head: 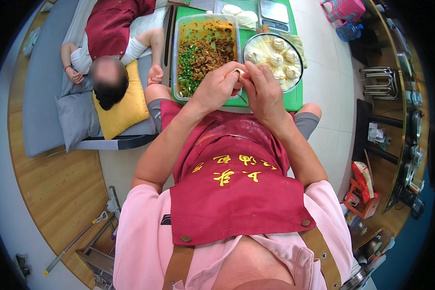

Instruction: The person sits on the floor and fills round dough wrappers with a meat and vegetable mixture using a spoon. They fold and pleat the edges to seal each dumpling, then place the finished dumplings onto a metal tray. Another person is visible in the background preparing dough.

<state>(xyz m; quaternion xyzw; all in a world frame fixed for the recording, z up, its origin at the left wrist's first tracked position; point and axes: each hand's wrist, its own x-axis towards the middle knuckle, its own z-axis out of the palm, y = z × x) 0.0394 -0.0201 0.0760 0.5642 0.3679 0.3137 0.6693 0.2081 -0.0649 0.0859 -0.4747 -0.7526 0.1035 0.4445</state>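
Note:
Both hands meet over the near edge of the green table. A small dough wrapper (238,71), mostly hidden by fingers, is held in my left hand (217,84). My right hand (265,87) pinches its edge with thumb and fingertips. A thin metal utensil (243,98) pokes out below the fingers; which hand holds it I cannot tell. Beyond my left hand stands a clear plastic tub (175,54) of brown minced filling (214,54) and chopped green onion (188,69). A round steamer tray (258,43) past my right hand carries several pleated buns (276,59).
At the table's (295,103) far end lie pale dough pieces (241,16) and a digital kitchen scale (273,15). A cloth (297,45) sits beside the steamer. Left, a person (110,32) in a red apron reclines on a grey sofa (40,90). Pink stools (346,14) stand far right.

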